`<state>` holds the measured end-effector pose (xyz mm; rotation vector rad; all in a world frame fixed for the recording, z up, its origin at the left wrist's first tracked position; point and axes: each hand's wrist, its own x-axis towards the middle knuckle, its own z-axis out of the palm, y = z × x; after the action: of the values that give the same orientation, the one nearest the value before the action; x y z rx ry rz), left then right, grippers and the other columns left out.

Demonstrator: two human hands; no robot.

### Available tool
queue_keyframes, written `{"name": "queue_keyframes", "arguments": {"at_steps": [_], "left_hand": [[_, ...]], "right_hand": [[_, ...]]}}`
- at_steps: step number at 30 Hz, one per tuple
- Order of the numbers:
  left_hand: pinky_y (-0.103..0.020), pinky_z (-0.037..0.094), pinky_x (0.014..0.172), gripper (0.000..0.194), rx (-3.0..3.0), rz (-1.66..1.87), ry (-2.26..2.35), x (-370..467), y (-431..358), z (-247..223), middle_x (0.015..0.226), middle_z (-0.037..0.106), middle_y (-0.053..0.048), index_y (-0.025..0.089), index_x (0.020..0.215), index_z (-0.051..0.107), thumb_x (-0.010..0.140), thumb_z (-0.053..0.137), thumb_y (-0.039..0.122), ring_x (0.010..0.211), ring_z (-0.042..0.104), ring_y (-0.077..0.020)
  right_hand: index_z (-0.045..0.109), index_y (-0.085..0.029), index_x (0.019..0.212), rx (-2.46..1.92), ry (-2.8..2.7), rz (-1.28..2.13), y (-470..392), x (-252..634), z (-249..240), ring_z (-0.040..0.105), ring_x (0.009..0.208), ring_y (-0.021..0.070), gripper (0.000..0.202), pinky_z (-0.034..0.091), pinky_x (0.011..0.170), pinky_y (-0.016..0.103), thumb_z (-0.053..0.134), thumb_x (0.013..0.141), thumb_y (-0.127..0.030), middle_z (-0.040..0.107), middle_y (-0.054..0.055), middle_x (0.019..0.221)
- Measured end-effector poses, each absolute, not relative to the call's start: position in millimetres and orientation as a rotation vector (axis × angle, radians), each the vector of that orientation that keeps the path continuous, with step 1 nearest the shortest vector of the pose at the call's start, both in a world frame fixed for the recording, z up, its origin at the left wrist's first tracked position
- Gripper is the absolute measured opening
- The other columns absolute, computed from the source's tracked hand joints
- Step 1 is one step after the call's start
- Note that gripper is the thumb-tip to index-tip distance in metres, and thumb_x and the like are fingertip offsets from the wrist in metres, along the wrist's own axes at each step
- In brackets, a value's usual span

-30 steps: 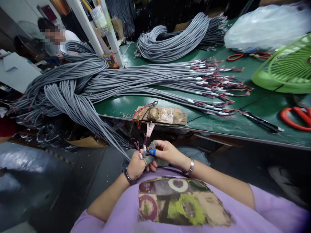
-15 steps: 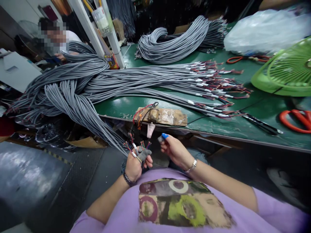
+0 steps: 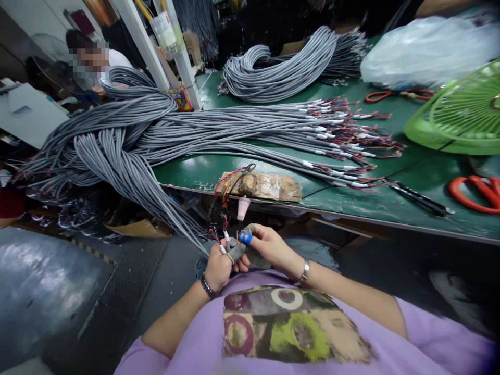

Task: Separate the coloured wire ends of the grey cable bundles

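My left hand (image 3: pixel 219 265) is closed around the ends of grey cables (image 3: pixel 191 229), which hang down to it from the table. Stripped ends with thin coloured wires (image 3: pixel 214 235) and white sleeves stick up out of this fist. Grey covering wraps the left thumb. My right hand (image 3: pixel 269 247) is pinched at the left thumb tip, over the coloured wires of one cable, most of which its fingers hide. It wears a blue cover on the thumb and a grey one on the index finger.
On the green table (image 3: pixel 187 174) lies a long bundle of grey cables (image 3: pixel 234 122). A wooden block (image 3: pixel 277 187) with a pink cone-shaped piece (image 3: pixel 242 208) sits at the edge. Rightward are tweezers (image 3: pixel 420 199), orange-handled scissors (image 3: pixel 474 192) and a green fan (image 3: pixel 461 114). A person (image 3: pixel 117 60) sits far left.
My right hand has moved left and down to meet my left hand, and its fingers now cover the coloured wires there. My left hand has barely shifted.
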<state>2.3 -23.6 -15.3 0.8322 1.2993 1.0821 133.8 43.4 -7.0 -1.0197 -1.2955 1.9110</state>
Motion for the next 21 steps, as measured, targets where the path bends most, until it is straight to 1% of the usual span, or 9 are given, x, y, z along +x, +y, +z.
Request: {"name": "queue_keyframes", "arguments": {"at_steps": [4,6,8,10,12,14,16,18,21], "left_hand": [[-0.018,0.032,0.037,0.035,0.824,1.089,1.275,2.2,-27.0,-12.9,0.051,0.064,-0.002,0.015,0.065,0.056,0.072,0.068,0.047,0.040,0.057,-0.0109],[-0.018,0.032,0.036,0.035,0.807,1.106,1.285,1.7,-27.5,-13.2,0.052,0.064,-0.002,0.015,0.066,0.057,0.072,0.068,0.048,0.039,0.057,-0.0106],[-0.018,0.031,0.035,0.035,0.777,1.134,1.299,1.2,-26.6,-13.9,0.053,0.065,-0.002,0.015,0.068,0.058,0.071,0.068,0.048,0.039,0.056,-0.0104],[-0.018,0.030,0.035,0.036,0.777,1.144,1.307,1.2,-25.2,-14.5,0.053,0.065,-0.003,0.015,0.068,0.057,0.070,0.068,0.049,0.039,0.056,-0.0102],[-0.018,0.031,0.036,0.037,0.801,1.129,1.309,1.4,-24.2,-14.7,0.052,0.065,-0.003,0.015,0.066,0.056,0.071,0.068,0.049,0.038,0.055,-0.0102],[-0.018,0.031,0.036,0.037,0.829,1.109,1.308,1.5,-24.2,-14.9,0.052,0.065,-0.003,0.015,0.065,0.056,0.072,0.067,0.049,0.038,0.055,-0.0101],[-0.018,0.031,0.036,0.037,0.847,1.093,1.307,1.2,-24.9,-15.4,0.052,0.064,-0.003,0.015,0.063,0.055,0.073,0.066,0.049,0.038,0.055,-0.0100],[-0.018,0.031,0.036,0.037,0.841,1.090,1.309,0.6,-25.7,-16.1,0.052,0.065,-0.004,0.015,0.062,0.055,0.073,0.066,0.048,0.038,0.055,-0.0100],[-0.018,0.030,0.035,0.037,0.795,1.120,1.315,-0.2,-25.4,-16.7,0.052,0.064,-0.003,0.015,0.062,0.055,0.072,0.067,0.048,0.038,0.056,-0.0101]], "right_hand": [[0.048,-0.019,0.071,-1.174,-0.853,1.867,54.0,143.2,-14.9,0.034,0.047,0.0053,0.029,0.034,0.048,0.021,0.068,0.066,-0.040,0.043,-0.007,0.058],[0.050,-0.019,0.074,-1.125,-0.772,1.934,57.0,148.6,-13.4,0.037,0.049,0.0055,0.030,0.037,0.049,0.021,0.068,0.065,-0.041,0.047,-0.005,0.063],[0.053,-0.018,0.076,-1.071,-0.841,2.044,55.2,150.6,-9.2,0.043,0.053,0.0075,0.033,0.040,0.052,0.023,0.067,0.067,-0.047,0.051,-0.002,0.067],[0.054,-0.017,0.076,-1.043,-1.031,2.089,50.2,148.5,-4.7,0.045,0.055,0.0089,0.038,0.040,0.052,0.023,0.065,0.069,-0.052,0.052,-0.002,0.065],[0.054,-0.017,0.074,-1.022,-1.253,2.036,45.7,143.8,-1.4,0.044,0.056,0.0088,0.039,0.037,0.052,0.022,0.069,0.066,-0.052,0.051,-0.003,0.063],[0.052,-0.016,0.072,-0.998,-1.391,1.976,44.0,139.1,-0.4,0.043,0.056,0.0081,0.041,0.036,0.053,0.022,0.075,0.062,-0.050,0.051,-0.004,0.061],[0.051,-0.016,0.070,-0.967,-1.427,2.008,45.1,136.6,-1.3,0.043,0.055,0.0078,0.043,0.035,0.053,0.022,0.076,0.060,-0.050,0.052,-0.005,0.059],[0.051,-0.016,0.069,-0.948,-1.395,2.090,47.2,136.5,-3.3,0.042,0.052,0.0076,0.044,0.034,0.052,0.023,0.074,0.061,-0.052,0.051,-0.005,0.056],[0.053,-0.015,0.071,-0.937,-1.312,2.142,48.7,137.9,-6.6,0.042,0.052,0.0071,0.045,0.035,0.053,0.023,0.075,0.060,-0.053,0.051,-0.005,0.058]]}}
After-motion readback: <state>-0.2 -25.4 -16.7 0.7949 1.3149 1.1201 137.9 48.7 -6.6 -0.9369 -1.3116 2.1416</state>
